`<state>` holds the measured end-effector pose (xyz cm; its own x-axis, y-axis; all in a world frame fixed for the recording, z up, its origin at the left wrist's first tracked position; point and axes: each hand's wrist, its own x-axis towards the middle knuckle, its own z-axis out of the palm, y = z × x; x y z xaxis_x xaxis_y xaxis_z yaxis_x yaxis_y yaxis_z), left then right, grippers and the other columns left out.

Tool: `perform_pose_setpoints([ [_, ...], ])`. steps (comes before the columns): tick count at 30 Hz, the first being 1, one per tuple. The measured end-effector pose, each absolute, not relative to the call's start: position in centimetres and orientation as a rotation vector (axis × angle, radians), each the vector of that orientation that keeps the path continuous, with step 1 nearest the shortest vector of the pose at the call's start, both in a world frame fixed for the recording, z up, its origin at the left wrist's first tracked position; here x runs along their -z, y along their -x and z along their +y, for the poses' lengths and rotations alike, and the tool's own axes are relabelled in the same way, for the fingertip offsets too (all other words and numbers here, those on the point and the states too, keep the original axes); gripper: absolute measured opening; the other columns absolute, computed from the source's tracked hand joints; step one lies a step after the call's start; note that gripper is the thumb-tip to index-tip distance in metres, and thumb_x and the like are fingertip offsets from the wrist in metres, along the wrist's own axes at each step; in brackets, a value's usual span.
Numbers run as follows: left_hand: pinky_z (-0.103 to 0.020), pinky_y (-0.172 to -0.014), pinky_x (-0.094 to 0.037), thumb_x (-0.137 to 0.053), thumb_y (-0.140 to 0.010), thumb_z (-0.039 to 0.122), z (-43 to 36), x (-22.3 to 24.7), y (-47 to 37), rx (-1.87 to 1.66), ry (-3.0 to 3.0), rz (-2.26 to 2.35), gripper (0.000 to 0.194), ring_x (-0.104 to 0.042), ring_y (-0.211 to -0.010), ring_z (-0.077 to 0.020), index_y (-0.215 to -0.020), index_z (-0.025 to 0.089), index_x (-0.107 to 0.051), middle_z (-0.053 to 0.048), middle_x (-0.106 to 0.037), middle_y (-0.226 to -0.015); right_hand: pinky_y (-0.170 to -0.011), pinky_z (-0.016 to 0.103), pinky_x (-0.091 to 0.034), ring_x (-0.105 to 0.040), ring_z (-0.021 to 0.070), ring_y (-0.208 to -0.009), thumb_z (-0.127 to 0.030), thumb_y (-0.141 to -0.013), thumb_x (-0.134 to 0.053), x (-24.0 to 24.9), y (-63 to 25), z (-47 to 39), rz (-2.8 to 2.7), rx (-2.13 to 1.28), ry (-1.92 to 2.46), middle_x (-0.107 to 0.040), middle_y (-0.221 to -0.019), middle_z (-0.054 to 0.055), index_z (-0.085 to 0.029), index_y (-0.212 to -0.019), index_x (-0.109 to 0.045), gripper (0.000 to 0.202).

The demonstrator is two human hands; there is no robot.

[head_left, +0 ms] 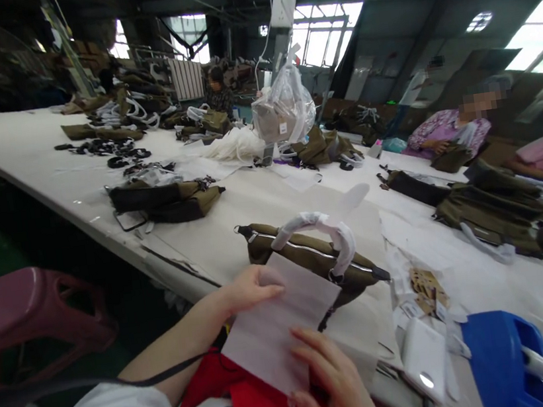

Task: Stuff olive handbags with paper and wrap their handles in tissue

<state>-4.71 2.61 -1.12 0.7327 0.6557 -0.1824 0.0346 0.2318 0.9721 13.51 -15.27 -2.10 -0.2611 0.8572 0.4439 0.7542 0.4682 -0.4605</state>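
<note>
My left hand [249, 290] grips a sheet of thin white paper [272, 327], thumb on top and the other fingers hidden beneath it. At the sheet's lower right edge, my right hand [332, 379] touches the paper with its fingers bent and spread apart. Just beyond the sheet, an olive handbag [262, 250] with a silver zip lies on the table, partly covered by the paper. Its curved handle [343, 244] is wrapped in white material. A red apron [257, 399] shows below the paper.
The white-topped table [261, 198] carries more olive bags [175, 199]. Cardboard tags [425, 286], a white device [424, 357] and a blue plastic holder [502, 360] lie to the right. A plastic-bagged item [284, 112] hangs from a post. A pink stool [31, 315] stands left; co-workers sit across.
</note>
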Motion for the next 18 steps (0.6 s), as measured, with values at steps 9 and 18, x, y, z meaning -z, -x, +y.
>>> perform_pose_setpoints([
  [9,-0.031,-0.079,-0.053,-0.071,-0.073,0.032,5.0,2.5,9.5,-0.504,-1.357,0.756,0.042,-0.068,-0.087,-0.0212,-0.109,0.01,-0.065,-0.009,-0.073,-0.1,-0.071,0.037,-0.044,-0.055,0.0227,-0.074,-0.067,-0.078,-0.061,5.5,-17.6,-9.9,-1.263,0.12,1.989,-0.061,-0.088,0.008,-0.017,-0.098,-0.063,0.053],
  [18,-0.03,-0.089,-0.05,-0.052,-0.075,0.016,3.8,2.0,6.2,-0.357,-1.802,0.618,0.037,-0.066,-0.1,-0.0238,-0.106,0.016,-0.072,-0.001,-0.073,-0.106,-0.069,0.036,-0.048,-0.06,0.0232,-0.073,-0.057,-0.081,-0.055,3.6,-21.0,-10.5,-1.181,-0.526,1.832,-0.065,-0.076,0.005,-0.02,-0.082,-0.063,0.038],
])
